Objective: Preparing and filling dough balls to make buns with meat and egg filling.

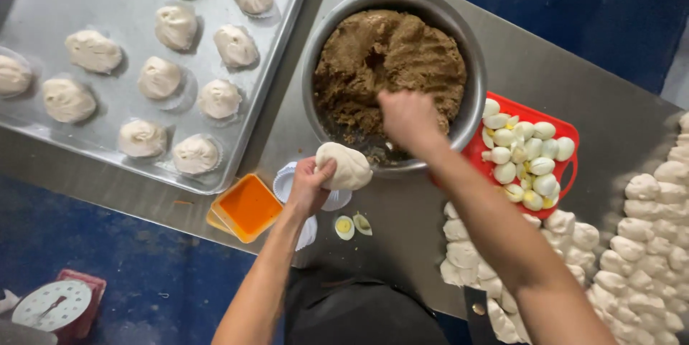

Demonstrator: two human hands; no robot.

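Here the left hand (308,186) cups a flattened dough round (346,166) over the bench (402,209), while the right hand (405,117), fingers closed, digs into brown filling (387,58) in the metal bowl (470,101). Seemingly the filling step; next, a neat portion onto the dough.

Bare steel table (301,112) runs as a narrow lane between the baking tray (129,166) of shaped buns at ten o'clock and the metal bowl (475,94) of brown filling at twelve. At seven o'clock the orange container (248,207) and stacked paper liners (286,181) crowd the near edge, two egg halves (352,226) just beside them. At three o'clock the red tray (567,130) of eggs and dough pieces (646,244) (packed close) block the right; open steel lies beyond at two o'clock.
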